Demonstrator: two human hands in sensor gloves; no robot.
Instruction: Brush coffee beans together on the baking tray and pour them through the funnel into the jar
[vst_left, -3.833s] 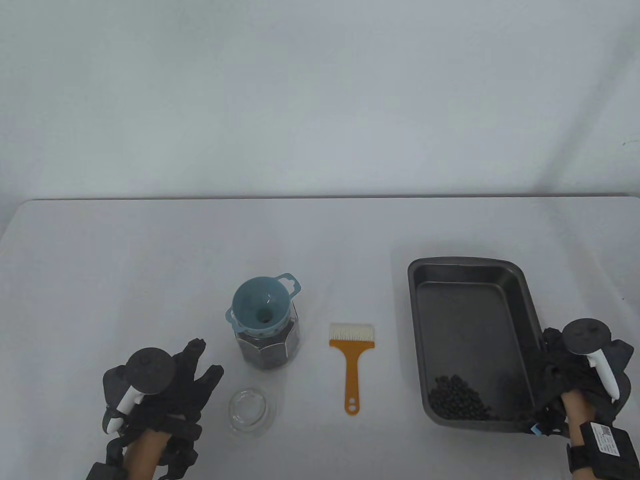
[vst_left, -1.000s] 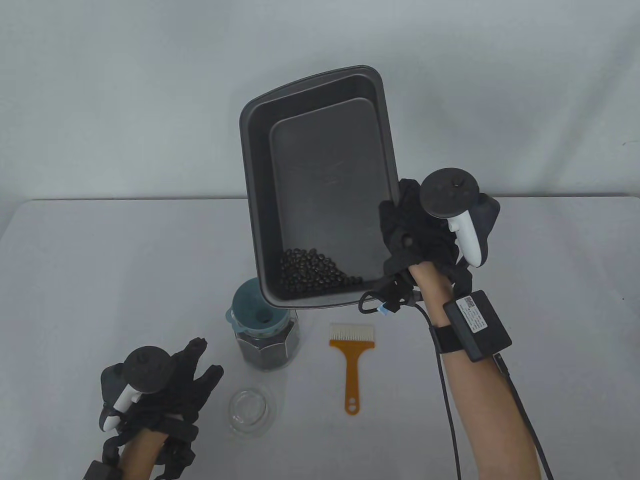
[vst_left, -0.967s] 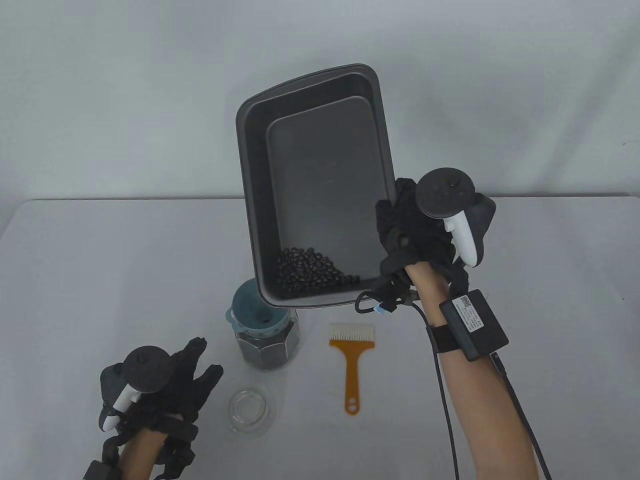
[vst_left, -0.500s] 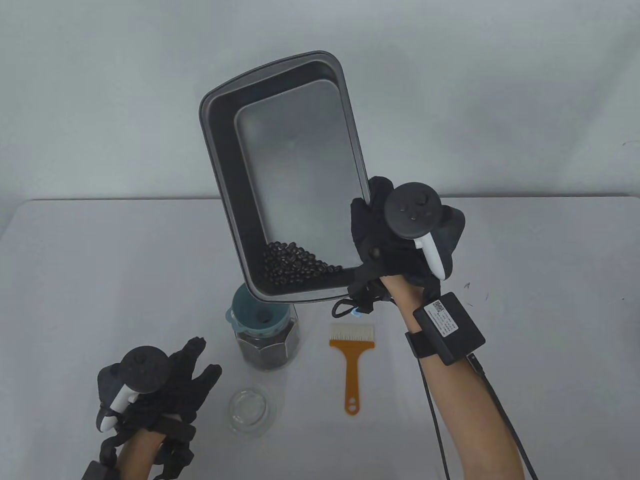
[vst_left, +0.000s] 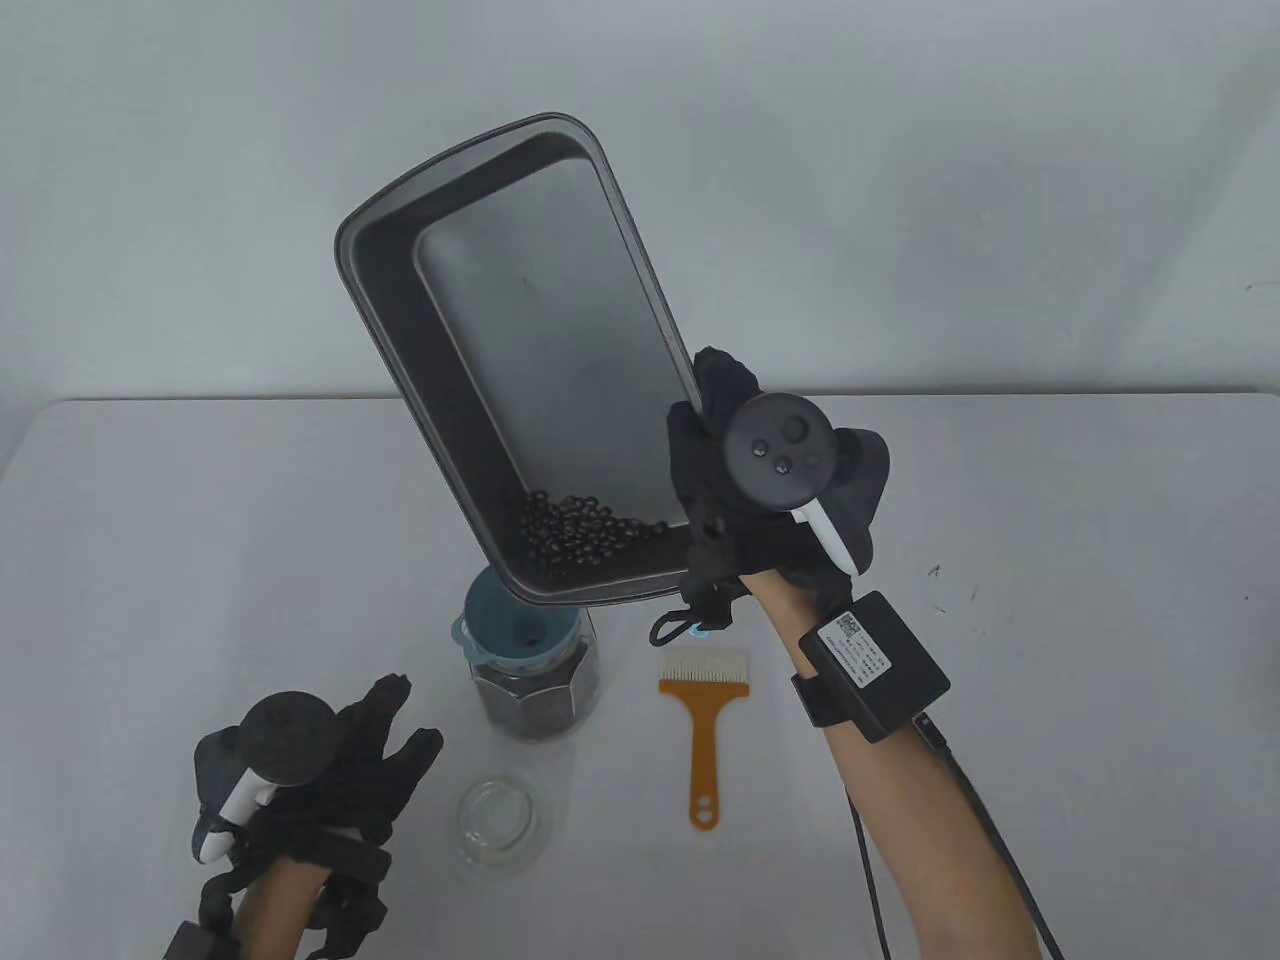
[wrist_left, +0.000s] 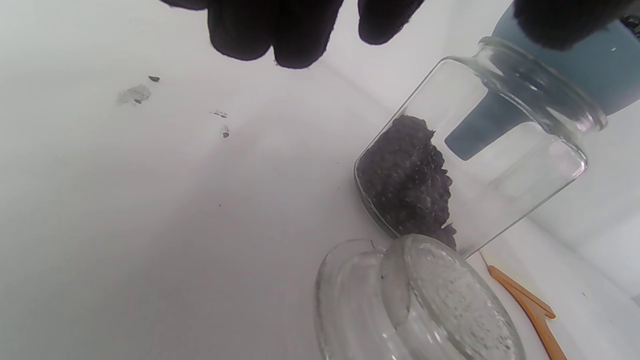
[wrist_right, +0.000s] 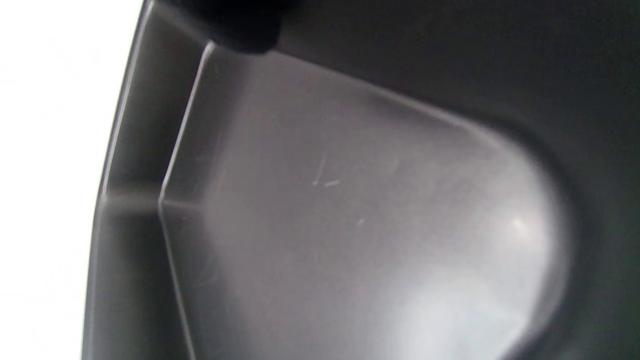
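Note:
My right hand (vst_left: 715, 470) grips the right rim of the dark baking tray (vst_left: 400, 330) and holds it tilted in the air, low corner over the blue funnel (vst_left: 520, 625). A heap of coffee beans (vst_left: 575, 525) lies in that low corner. The funnel sits in the glass jar (vst_left: 540, 690), which holds dark beans (wrist_left: 405, 185) at its bottom. My left hand (vst_left: 385, 745) rests flat on the table left of the jar, fingers (wrist_left: 275, 30) straight and holding nothing. The right wrist view shows only the tray's bare floor (wrist_right: 350, 225).
An orange-handled brush (vst_left: 702, 730) with white bristles lies on the table right of the jar. The glass jar lid (vst_left: 503, 822) sits just in front of the jar, close to my left hand. A few specks mark the white table (wrist_left: 135, 94).
My right hand lifted the tray off the table's right side and carried it left over the funnel, swinging its far end leftward. The beans slid into the low left corner. The left hand stayed put.

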